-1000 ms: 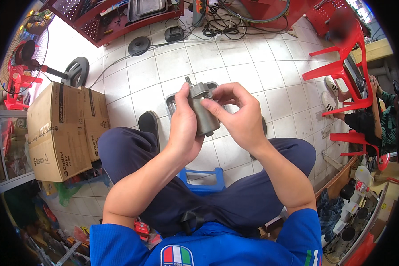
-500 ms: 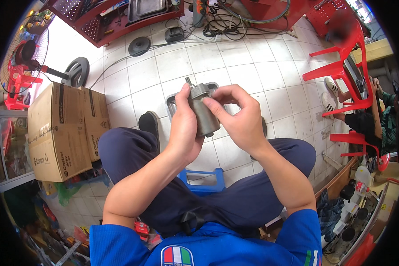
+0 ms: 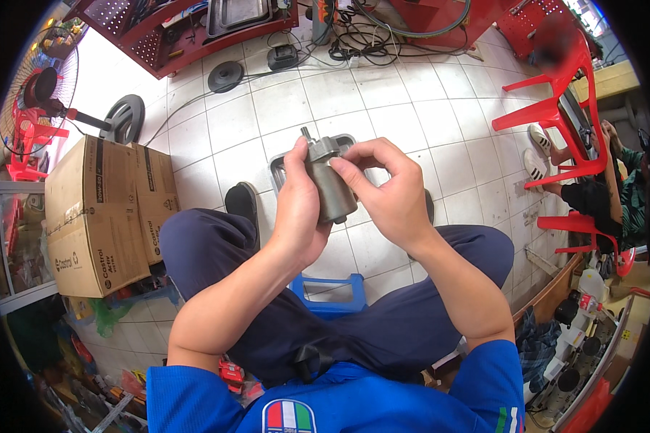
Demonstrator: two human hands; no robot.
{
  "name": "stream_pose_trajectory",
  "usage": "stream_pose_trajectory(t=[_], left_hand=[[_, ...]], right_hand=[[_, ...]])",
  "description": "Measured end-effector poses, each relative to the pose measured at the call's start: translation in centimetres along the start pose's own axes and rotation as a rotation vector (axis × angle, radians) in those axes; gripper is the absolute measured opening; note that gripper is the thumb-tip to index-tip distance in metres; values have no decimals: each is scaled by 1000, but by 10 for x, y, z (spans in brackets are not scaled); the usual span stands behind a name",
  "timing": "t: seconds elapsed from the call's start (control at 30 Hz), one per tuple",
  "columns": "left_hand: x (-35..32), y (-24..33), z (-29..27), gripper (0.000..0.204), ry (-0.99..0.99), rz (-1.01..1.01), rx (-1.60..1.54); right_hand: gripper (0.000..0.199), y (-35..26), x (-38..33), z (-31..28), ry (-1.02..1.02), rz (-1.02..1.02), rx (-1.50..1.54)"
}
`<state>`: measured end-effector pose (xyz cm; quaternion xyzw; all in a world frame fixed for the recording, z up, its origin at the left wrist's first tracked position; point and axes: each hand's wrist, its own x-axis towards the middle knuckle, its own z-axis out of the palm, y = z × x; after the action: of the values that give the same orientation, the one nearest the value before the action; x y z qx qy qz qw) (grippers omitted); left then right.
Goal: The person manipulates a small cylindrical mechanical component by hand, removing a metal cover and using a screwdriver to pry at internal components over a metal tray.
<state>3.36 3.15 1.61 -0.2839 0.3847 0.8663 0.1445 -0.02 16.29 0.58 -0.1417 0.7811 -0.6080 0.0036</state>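
A grey metal starter motor (image 3: 330,189), a cylinder with a thin shaft at its far end, is held tilted between my two hands above the floor. My left hand (image 3: 298,198) is closed round its left side, the thumb up near the shaft. On the right, my right hand (image 3: 388,177) pinches the motor near its upper end; the thumb rests on the casing and the bent index finger lies by the collar. Beneath the motor a metal tray (image 3: 275,165) rests on the tiles, partly hidden by my hands and the motor.
Cardboard boxes (image 3: 97,216) are stacked at left, near a fan (image 3: 45,83). A red tool cart (image 3: 148,43) and coiled cables (image 3: 365,43) lie beyond. A blue stool (image 3: 330,307) shows between my legs. At right, a person sits near red plastic chairs (image 3: 534,115).
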Motion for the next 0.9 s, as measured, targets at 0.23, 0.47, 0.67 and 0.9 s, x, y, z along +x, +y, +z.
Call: stream_pose_trajectory(t=[0.23,0.47,0.67,0.9], left_hand=[[2,-1,-3,55,-4,-8,9],[3,-3,-1,63,19,3,-17],[2,-2,2,63,20,19,-25],[0,-1,3,63,22,18,-10]], right_hand=[[20,4,0,0,-12,-16,-11],[20,1,1,-2,-42,-51,-52],[17,0,0,-2,-16,-58,-42],[17,-1,0,-2,-6,-33,-29]])
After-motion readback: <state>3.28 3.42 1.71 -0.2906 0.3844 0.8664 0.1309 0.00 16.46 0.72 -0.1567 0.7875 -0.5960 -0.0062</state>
